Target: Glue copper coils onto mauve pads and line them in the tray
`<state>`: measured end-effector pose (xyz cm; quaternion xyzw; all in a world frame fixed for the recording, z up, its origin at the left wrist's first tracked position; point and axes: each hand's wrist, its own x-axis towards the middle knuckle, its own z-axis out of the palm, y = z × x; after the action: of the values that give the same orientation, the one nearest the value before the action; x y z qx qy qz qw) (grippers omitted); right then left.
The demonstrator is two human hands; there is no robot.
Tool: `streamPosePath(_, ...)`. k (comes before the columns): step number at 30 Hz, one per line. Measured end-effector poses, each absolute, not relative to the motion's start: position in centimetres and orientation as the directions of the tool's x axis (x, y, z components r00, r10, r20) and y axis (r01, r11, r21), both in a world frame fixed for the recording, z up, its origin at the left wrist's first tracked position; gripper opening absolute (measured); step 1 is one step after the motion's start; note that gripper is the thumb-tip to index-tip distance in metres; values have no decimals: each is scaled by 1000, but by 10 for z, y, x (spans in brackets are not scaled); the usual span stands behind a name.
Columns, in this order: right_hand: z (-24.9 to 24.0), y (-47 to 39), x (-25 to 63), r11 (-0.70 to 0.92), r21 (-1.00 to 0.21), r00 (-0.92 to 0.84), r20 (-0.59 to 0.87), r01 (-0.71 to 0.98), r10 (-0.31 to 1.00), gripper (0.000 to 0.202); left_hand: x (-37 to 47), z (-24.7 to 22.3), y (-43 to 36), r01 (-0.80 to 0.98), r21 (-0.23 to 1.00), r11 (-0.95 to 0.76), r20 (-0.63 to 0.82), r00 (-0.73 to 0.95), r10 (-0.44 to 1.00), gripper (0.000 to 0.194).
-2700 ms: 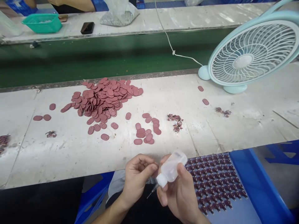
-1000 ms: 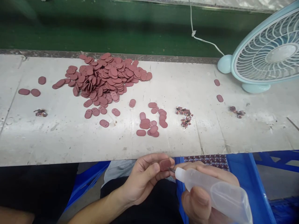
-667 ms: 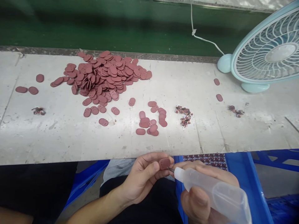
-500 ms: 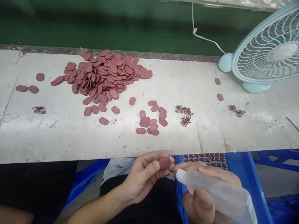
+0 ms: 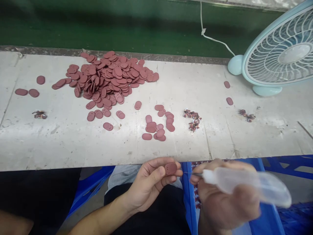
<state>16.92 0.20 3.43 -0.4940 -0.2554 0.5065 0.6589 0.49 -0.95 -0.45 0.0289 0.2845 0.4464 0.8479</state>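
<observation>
Between thumb and fingers, my left hand (image 5: 153, 182) pinches a dark red oval piece (image 5: 170, 168) just below the table's front edge. To its right my right hand (image 5: 227, 199), blurred, is wrapped round a translucent squeeze bottle (image 5: 246, 184). The bottle's thin tip points left, apart from the oval piece. A large pile of red ovals (image 5: 107, 76) lies on the white table (image 5: 73, 143). A smaller group of ovals (image 5: 160, 125) is nearer my hands, with small dark shiny parts (image 5: 193, 119) to its right.
A light blue fan (image 5: 276, 55) stands at the back right, its white cable (image 5: 215, 40) running up behind. Blue crates (image 5: 251, 163) are below the table edge, one with rows of small parts. A person's forearm (image 5: 14, 225) shows at the lower left.
My right hand has moved right with the bottle, drawing its tip away from the oval piece. My left hand still holds the piece, almost in place.
</observation>
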Motion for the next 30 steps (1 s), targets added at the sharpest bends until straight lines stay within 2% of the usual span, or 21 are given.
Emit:
streamPosePath(1, 33, 13, 183, 32, -808, 337, -208, -588, 918, 26, 4, -4, -9, -741, 308, 597, -456, 436, 776, 22)
streamPosePath(2, 31, 24, 200, 26, -580, 247, -306, -814, 920, 25, 3, -4, -9, -741, 310, 595, -455, 434, 778, 22)
streamPosePath(3, 26, 35, 217, -7, -195, 74, -404, -981, 912, 26, 2, -3, -8, -743, 310, 593, -453, 433, 780, 22)
streamPosePath(4, 20, 45, 233, -60, 319, -204, -440, -946, 874, 32, 2, -3, -7, -746, 310, 590, -450, 431, 782, 22)
streamPosePath(5, 14, 55, 248, -89, 681, -422, -340, -726, 840, 41, 1, -2, -6, -749, 309, 586, -449, 428, 784, 22)
streamPosePath(7, 1, 69, 270, -97, 874, -527, -196, -477, 827, 50, 0, -2, -5, -756, 308, 577, -455, 416, 787, 22)
streamPosePath(11, -9, 76, 281, -101, 850, -413, -144, -517, 899, 48, -5, -3, -4, -759, 320, 567, -487, 381, 786, 24)
streamPosePath(12, -8, 74, 279, -113, 822, -383, -134, -558, 914, 49, -6, -4, -4, -757, 326, 566, -497, 372, 784, 24)
streamPosePath(13, -7, 72, 275, -127, 734, -337, -145, -667, 930, 49, -8, -4, -4, -754, 333, 566, -508, 362, 782, 25)
streamPosePath(14, -4, 69, 270, -136, 509, -264, -188, -850, 946, 46, -9, -4, -4, -753, 339, 564, -517, 351, 780, 25)
streamPosePath(15, -1, 66, 264, -126, 116, -150, -227, -985, 962, 41, -11, -4, -3, -751, 344, 563, -526, 343, 778, 25)
streamPosePath(16, 2, 64, 258, -91, -356, -11, -221, -930, 975, 34, -12, -4, -3, -750, 348, 562, -531, 336, 778, 25)
streamPosePath(17, 4, 64, 251, -48, -713, 106, -171, -699, 980, 28, -12, -4, -3, -748, 352, 563, -537, 331, 776, 25)
streamPosePath(18, 6, 65, 243, -20, -927, 177, -92, -373, 980, 23, -13, -4, -2, -746, 355, 564, -540, 329, 775, 25)
streamPosePath(19, 6, 67, 236, -11, -998, 195, -22, -56, 981, 20, -14, -4, -2, -743, 358, 565, -542, 327, 774, 25)
streamPosePath(20, 6, 71, 230, -9, -978, 171, 28, 208, 985, 21, -14, -4, -2, -741, 360, 566, -543, 327, 773, 25)
streamPosePath(21, 5, 75, 224, 2, -908, 133, 64, 420, 989, 23, -14, -3, -1, -741, 361, 566, -545, 325, 773, 26)
streamPosePath(23, 2, 84, 218, 42, -674, 41, 107, 738, 993, 25, -15, -3, -1, -744, 361, 562, -545, 321, 775, 26)
streamPosePath(24, 1, 86, 216, 59, -603, 9, 109, 796, 994, 25, -16, -3, -2, -745, 361, 561, -545, 320, 775, 26)
streamPosePath(30, 5, 82, 216, 94, -489, -73, 62, 867, 995, 19, -17, -4, -2, -735, 369, 569, -546, 324, 772, 26)
